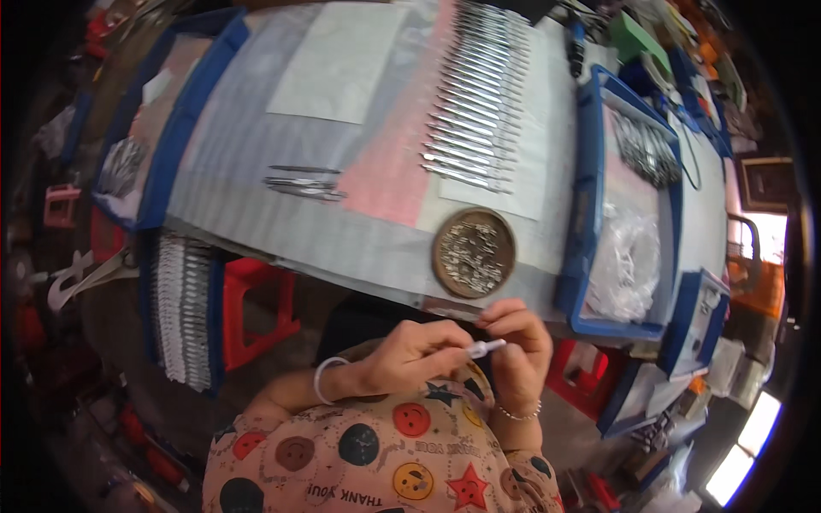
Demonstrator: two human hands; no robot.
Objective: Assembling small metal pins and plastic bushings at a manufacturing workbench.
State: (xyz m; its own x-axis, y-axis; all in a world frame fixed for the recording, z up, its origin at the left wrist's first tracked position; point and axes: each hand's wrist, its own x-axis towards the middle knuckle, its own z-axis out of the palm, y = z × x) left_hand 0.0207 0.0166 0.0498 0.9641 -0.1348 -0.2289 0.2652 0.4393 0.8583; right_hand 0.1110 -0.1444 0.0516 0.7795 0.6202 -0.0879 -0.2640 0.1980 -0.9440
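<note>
Both hands meet just below the round brown dish point(474, 252), over the person's lap and off the near edge of the desk point(256, 162). The left hand point(410, 355) has its fingers curled shut around a thin silvery tool point(486, 347), whose pale tip pokes out toward the right hand point(517, 346). The right hand's fingers are pinched closed at that tip; whether they grip the tool itself or a small part on it cannot be told. The dish sits on the desk's grey covering and holds a heap of small metal pieces. Above the dish, a long row of silvery metal tools point(475, 103) lies side by side on a white sheet, running away toward the far edge of the desk. To the left of the dish, well apart from it, a few more loose tools point(304, 184) lie beside a pink sheet point(393, 162). To the right of the dish stands a blue tray point(590, 214) holding clear plastic bags and a bundle of metal parts. Below and left of the dish, under the desk, is a red stool point(256, 303).
</note>
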